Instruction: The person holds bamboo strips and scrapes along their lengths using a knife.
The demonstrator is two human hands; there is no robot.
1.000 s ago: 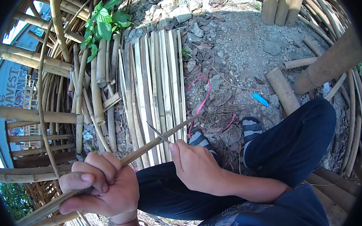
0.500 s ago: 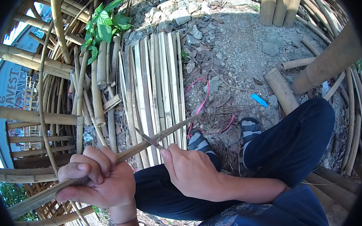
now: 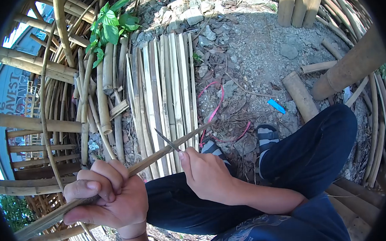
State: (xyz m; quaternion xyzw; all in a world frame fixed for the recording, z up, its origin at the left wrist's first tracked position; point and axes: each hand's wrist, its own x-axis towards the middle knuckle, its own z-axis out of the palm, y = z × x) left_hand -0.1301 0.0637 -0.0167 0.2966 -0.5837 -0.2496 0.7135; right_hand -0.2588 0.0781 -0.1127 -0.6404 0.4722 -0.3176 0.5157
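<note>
My left hand [image 3: 111,194] is closed around a long bamboo strip [image 3: 153,157], which slants from the lower left up to the middle of the view. In my right hand [image 3: 209,174] is a knife [image 3: 167,139] with a narrow dark blade; the fist hides its handle. The blade crosses the strip at an angle and appears to touch it, a little before the strip's far end. Below the strip's far part lies a row of split bamboo slats [image 3: 169,86] on the ground.
Pink string [image 3: 221,103] loops over dry leaves near my sandalled feet [image 3: 267,136]. A blue plastic piece [image 3: 276,106] and a cut bamboo piece [image 3: 300,97] lie to the right. Bamboo poles [image 3: 38,123] crowd the left, beside a leafy plant [image 3: 109,26]. A thick post [image 3: 351,66] stands right.
My right hand and the knife have slid a little to the right along the strip, toward its far end. My left hand has shifted slightly right, still gripping the strip.
</note>
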